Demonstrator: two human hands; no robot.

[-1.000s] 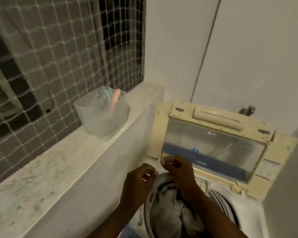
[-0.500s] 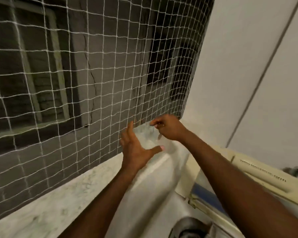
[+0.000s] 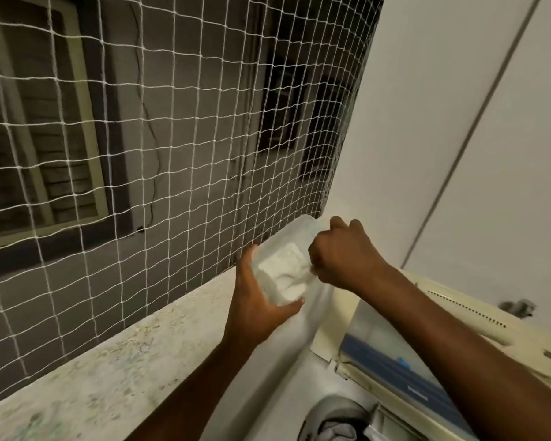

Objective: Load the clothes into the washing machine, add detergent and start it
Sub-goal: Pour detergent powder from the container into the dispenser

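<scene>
Left grip (image 3: 255,310) wraps tilted detergent tub (image 3: 287,249); right grip (image 3: 341,253) fisted inside, contents hidden. Thin plastic, light, flexes: hold low.

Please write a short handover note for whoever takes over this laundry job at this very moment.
Left hand: gripping the translucent detergent tub, tilted at the ledge edge.
Right hand: fisted inside the tub's mouth, over the white powder; whether it holds a scoop is hidden.
Washing machine: lid up, clothes already in the drum.
Done: loading, judging by the drum.
Left: carry powder to the machine, shut the lid, start it.
</scene>
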